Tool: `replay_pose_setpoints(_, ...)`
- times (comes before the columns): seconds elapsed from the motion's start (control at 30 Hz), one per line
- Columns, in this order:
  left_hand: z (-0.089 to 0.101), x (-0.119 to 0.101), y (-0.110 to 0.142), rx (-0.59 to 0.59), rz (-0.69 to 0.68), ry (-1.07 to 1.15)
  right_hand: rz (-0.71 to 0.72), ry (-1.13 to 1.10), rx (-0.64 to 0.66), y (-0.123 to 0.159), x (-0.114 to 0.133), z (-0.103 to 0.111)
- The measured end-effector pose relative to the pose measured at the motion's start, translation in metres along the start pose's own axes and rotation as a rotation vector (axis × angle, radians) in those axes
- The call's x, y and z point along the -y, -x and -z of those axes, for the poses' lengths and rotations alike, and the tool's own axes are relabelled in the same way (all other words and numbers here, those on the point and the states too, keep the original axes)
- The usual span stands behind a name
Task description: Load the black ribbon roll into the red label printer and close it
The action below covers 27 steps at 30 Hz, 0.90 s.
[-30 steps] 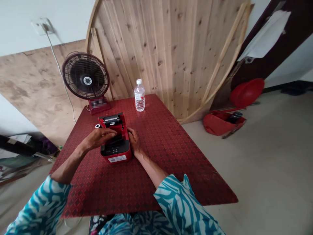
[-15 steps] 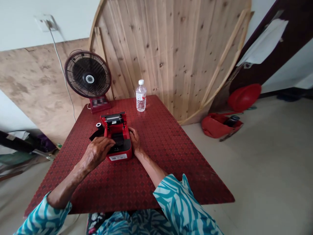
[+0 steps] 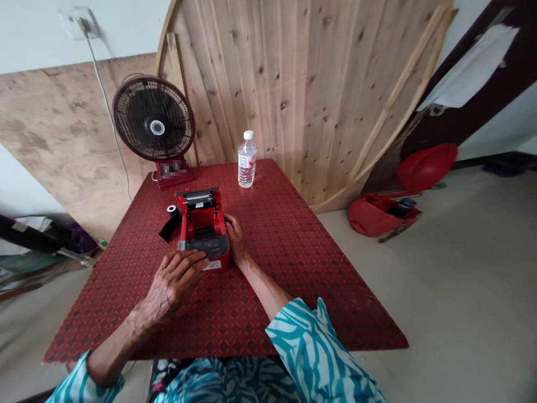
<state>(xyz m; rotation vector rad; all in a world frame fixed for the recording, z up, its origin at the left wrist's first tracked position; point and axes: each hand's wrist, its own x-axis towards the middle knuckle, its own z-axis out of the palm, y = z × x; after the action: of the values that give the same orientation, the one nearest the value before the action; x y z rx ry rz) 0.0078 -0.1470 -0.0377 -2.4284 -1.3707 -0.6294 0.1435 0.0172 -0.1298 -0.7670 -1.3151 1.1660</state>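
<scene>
A red and black device that looks like a small label printer (image 3: 224,254) stands on the table with its lid (image 3: 200,200) raised. My right hand (image 3: 237,238) is wrapped against its right side. At the front edge, my left hand (image 3: 178,274) has its fingers together, closed over a dark, shiny strip (image 3: 210,244) that lies across the printer's front and sticks out a little at the left. The fingertips partly cover a white label on the front face. Left of the printer lies a black roll (image 3: 171,224) with a white core, its loose end trailing on the table.
A fan (image 3: 155,126) stands at the table's back left, and a clear plastic bottle (image 3: 246,162) at the back. The table (image 3: 293,280) has a red patterned cover. A large round wooden board (image 3: 302,84) leans behind. On the floor at right sits a red bag (image 3: 369,215).
My left hand has moved from inside the printer down to its front edge, and the dark strip now spans the front. My right hand stays at the side. The view has shifted slightly.
</scene>
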Motion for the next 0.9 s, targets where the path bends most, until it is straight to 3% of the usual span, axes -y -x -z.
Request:
replay_pose_setpoints(0.17, -0.004, 0.001, 0.001, -0.056, 0.025, 0.001, -0.014, 0.006, -0.006, -0.001, -0.002, 0.001)
replay_pose_setpoints(0.37, -0.007, -0.002, -0.026, -0.05, 0.147, -0.065, 0.021, 0.011, -0.018, 0.0, -0.002, 0.0)
replay_pose_setpoints(0.57, 0.0, 0.008, -0.04, -0.022, 0.34, 0.262, -0.078, -0.03, -0.087, -0.002, 0.015, 0.002)
replay_pose_setpoints(0.67, 0.002, 0.014, -0.043, -0.03, 0.505, 0.432, 0.077, -0.016, -0.124, 0.001, 0.046, 0.009)
replay_pose_setpoints(0.73, 0.003, 0.017, -0.046, -0.044, 0.588, 0.492, 0.245, 0.013, -0.029, 0.006, 0.07, 0.013)
replay_pose_setpoints(0.8, 0.002, 0.019, -0.048, -0.049, 0.63, 0.514, 0.364, 0.073, 0.179, 0.01, 0.09, 0.016)
replay_pose_setpoints(0.9, 0.001, 0.019, -0.049, -0.052, 0.624, 0.52, 0.457, 0.206, 0.398, 0.013, 0.103, 0.014)
